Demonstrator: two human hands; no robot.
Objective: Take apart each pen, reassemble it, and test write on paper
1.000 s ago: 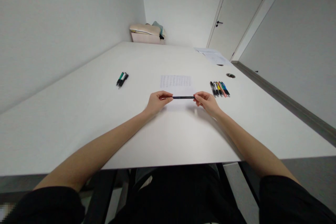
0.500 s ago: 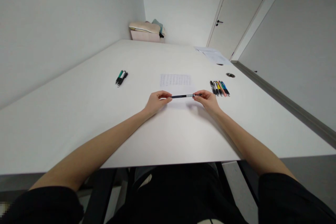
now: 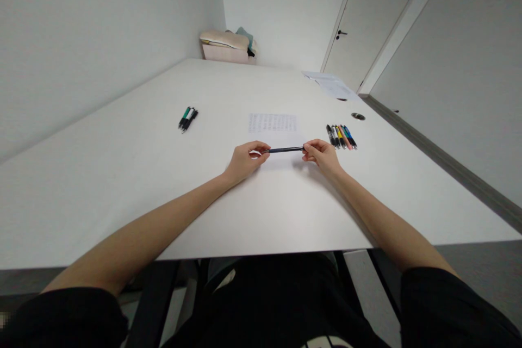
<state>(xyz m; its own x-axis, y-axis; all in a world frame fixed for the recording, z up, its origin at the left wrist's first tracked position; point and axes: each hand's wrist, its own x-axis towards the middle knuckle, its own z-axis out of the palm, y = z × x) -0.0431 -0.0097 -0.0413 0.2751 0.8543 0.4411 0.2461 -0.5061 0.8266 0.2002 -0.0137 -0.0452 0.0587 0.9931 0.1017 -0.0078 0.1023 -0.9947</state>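
A dark pen (image 3: 285, 149) lies level between my two hands, above the lower part of a printed sheet of paper (image 3: 274, 124). My left hand (image 3: 244, 161) pinches its left end between thumb and fingers. At the right end, the fingertips of my right hand (image 3: 322, 155) are closed on the pen. My fingers cover both of its tips. Just beyond my right hand lies a row of several pens (image 3: 341, 137) in different colours.
Farther left on the white table (image 3: 122, 185) lies a small group of pens (image 3: 188, 119), one with green. Papers (image 3: 331, 85) rest at the far right edge, near a round metal-rimmed cable hole (image 3: 358, 116). A pale box with cushions (image 3: 225, 48) stands past the far edge.
The pen has turned about its length, so its pale section no longer shows. My right hand's grip has shifted to the pen's very end, and my left hand moved slightly right.
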